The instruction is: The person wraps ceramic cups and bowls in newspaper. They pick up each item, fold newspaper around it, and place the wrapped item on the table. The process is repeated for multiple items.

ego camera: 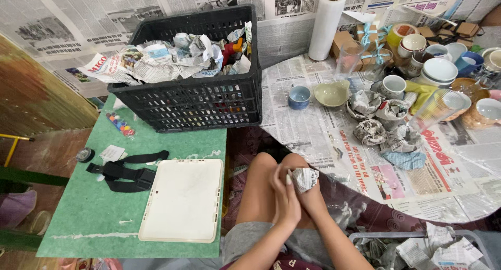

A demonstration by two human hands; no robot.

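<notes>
Both your hands are closed around a small newspaper-wrapped bundle [304, 178] held over your knees: your left hand [286, 196] cups it from the near side with fingers curled, and your right hand [311, 193] grips it from underneath, mostly hidden by the paper. If something breakable is inside, loosening either grip could drop it to the floor between the green table [78, 218] and the round table [334, 139]. The black crate [198, 100] is heaped with crumpled newspaper. On the round table, a blue cup [299, 97] and a pale green bowl [332, 93] look empty, with wrapped bundles [383, 118] just beside them.
</notes>
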